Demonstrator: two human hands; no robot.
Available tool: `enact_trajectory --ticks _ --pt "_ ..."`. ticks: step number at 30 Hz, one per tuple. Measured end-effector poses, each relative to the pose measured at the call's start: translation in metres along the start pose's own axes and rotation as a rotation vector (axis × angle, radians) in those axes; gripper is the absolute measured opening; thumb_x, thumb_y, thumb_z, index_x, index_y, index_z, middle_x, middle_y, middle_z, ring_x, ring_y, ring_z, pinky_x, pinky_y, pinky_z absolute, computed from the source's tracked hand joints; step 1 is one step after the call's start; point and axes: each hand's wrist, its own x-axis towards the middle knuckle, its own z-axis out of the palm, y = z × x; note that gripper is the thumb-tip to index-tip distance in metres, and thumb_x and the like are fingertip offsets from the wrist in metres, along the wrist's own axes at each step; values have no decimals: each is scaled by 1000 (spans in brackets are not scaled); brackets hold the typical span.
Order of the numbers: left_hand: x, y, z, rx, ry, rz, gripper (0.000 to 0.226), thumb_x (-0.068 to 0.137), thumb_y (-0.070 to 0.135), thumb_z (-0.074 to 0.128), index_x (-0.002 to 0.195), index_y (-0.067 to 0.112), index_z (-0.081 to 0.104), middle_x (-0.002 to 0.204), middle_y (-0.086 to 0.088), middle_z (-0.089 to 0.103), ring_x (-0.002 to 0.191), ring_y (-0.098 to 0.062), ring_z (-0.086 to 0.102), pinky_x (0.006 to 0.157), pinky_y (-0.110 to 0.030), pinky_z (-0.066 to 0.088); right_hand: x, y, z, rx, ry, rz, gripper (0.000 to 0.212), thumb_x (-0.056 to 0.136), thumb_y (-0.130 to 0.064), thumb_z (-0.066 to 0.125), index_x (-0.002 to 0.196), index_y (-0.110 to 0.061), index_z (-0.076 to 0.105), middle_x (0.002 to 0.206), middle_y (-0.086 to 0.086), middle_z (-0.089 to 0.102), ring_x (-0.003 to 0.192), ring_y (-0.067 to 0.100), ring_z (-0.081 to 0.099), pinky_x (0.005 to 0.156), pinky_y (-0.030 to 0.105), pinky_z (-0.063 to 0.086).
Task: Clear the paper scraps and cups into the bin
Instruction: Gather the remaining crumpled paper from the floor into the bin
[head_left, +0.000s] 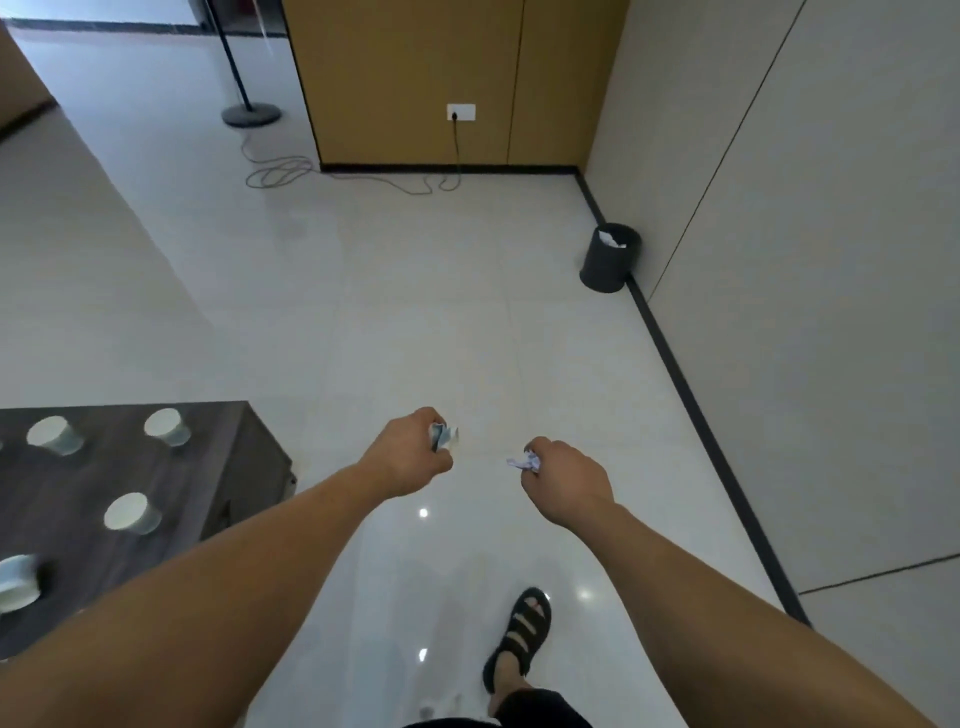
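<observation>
Pale tiled floor (363, 312) fills most of the view. A grey wall (805, 260) runs down its right edge, and a wood panel (415, 78) closes its far edge.

A dark table (93, 478) juts in at the lower left. Four cups (132, 513) stand on it: two along its far edge, one near the middle, and one at the near left, cut off by the view.

The black bin (608, 265) stands at the floor's right edge, touching the wall, well ahead of you, with white paper (613, 239) inside. Only open floor lies between your hands and the bin.

At the far edge a round stand base (251, 113) sits left of the panel. A cable (280, 174) loops along the floor from it up to a socket (461, 111), well apart from the bin.

Your left hand (415, 452) is curled tight round a blue-white left scrap (441, 436). Your right hand (566, 483) pinches a crumpled white right scrap (522, 461) in its fingertips. Both are held out over the floor, near each other. Your sandal (519, 634) is below them.
</observation>
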Motion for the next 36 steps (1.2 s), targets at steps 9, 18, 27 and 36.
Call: enact_trajectory --ticks 9,18,27,36 --pt "174 101 -23 19 61 27 29 83 28 65 109 20 54 83 6 55 66 -9 55 47 -20 40 171 63 -92 10 62 12 30 95 -27 43 123 -24 54 115 0 60 96 23 60 71 27 38" --pt "365 169 -23 45 -37 66 30 82 26 65 110 21 55 83 6 55 65 -10 57 47 -21 42 331 123 -146 23 67 84 26 95 -26 43 118 -23 55 110 1 60 92 23 60 72 28 42" --pt "577 248 -45 20 -111 157 25 85 30 64 106 22 55 86 1 59 67 -16 59 51 -24 47 510 171 -221 22 97 211 24 97 -28 41 116 -23 54 109 1 59 88 21 59 68 27 37" --pt "770 359 -23 68 -117 227 29 85 27 65 111 19 55 96 -4 61 78 -20 60 58 -24 45 678 269 -284 55 136 252 24 97 -30 42 117 -23 53 112 1 59 96 23 60 72 26 40"
